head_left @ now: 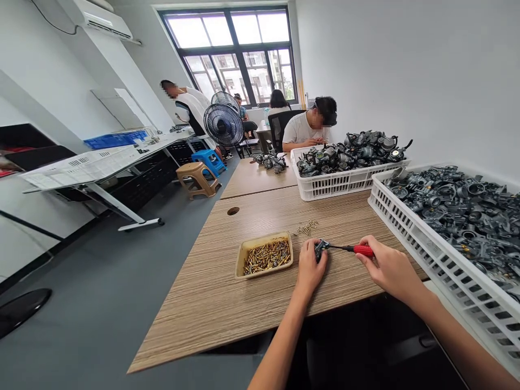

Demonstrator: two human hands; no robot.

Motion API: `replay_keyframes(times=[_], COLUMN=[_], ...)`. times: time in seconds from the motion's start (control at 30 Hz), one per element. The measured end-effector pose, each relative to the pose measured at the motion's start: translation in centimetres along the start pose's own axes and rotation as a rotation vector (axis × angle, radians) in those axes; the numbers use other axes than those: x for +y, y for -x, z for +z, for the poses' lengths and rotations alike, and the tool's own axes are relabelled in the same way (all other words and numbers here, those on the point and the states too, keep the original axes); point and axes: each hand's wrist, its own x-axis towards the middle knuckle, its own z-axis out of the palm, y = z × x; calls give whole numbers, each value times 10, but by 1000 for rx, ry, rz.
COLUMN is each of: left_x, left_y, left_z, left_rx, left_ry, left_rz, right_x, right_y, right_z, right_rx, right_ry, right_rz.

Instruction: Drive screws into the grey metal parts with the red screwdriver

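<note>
Right of the tray (240,261) of brass pieces (268,257), my left hand (311,266) grips a dark metal part (320,247); my right hand (384,264) grasps a red-handled screwdriver (362,250).

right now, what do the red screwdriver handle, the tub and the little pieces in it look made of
Red handle: probably smooth plastic, given its bright colour. Tub: likely dull plastic, cream, with rounded corners. Little pieces: shiny metal, possibly brass, from yellow glints.
</note>
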Motion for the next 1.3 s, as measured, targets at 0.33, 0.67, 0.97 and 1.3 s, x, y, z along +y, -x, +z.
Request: replay_keyframes(times=[0.33,0.67,0.97,1.3], left_x=[3,2,2,2], left_y=[-1,0,0,0], left_z=[-2,-4,-3,-3], left_rx=[-13,-8,0,-4], left_ry=[9,43,44,46], left_rz=[-17,-36,-39,-44], right_x=[-1,-1,-3,-2], right_y=[0,1,1,1], right_z=[4,3,0,0], right_rx=[14,44,44,74], right_ry=[-25,-23,-50,-62], right_rz=[-14,-16,-15,-21])
